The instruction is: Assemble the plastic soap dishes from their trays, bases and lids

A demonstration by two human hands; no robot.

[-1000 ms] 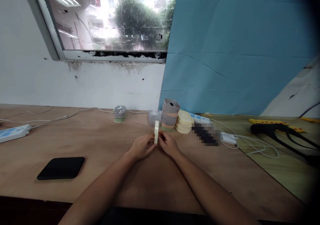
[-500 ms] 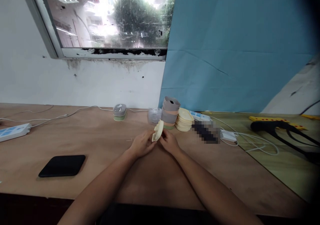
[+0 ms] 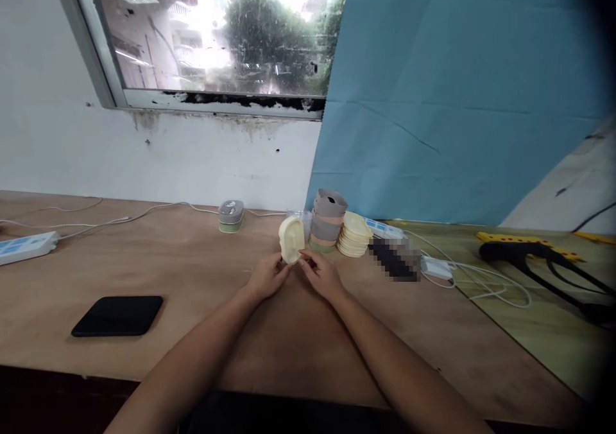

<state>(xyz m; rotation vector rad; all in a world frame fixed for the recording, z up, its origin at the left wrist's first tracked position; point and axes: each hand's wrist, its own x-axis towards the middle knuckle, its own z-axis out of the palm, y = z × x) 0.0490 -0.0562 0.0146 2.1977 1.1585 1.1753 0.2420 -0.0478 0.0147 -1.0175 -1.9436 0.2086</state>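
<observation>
A cream-coloured plastic lid [image 3: 291, 239] with a raised rim and a recessed shape stands tilted up between my hands, its broad side facing me. My left hand [image 3: 267, 277] is closed on its lower left edge. At its lower right edge, the fingers of my right hand [image 3: 323, 275] pinch the rim. Just beyond, on the right, is a stack of similar cream lids [image 3: 355, 235]. Beside that stack stands a pile of grey, peach and green bands [image 3: 329, 219]. Clear plastic containers [image 3: 303, 218] are partly hidden behind the held lid.
A small grey and green box [image 3: 231, 216] sits near the wall. A black flat case [image 3: 118, 316] lies at left on the brown table [image 3: 202, 260]. Power strips [image 3: 27, 247], white cables and a white adapter [image 3: 437, 267] lie around, with a black strapped object [image 3: 543, 273] at far right.
The lid has turned from nearly edge-on to show its broad recessed side, and it has shifted slightly left. Both hands stay on it. The camera view has tilted a little.
</observation>
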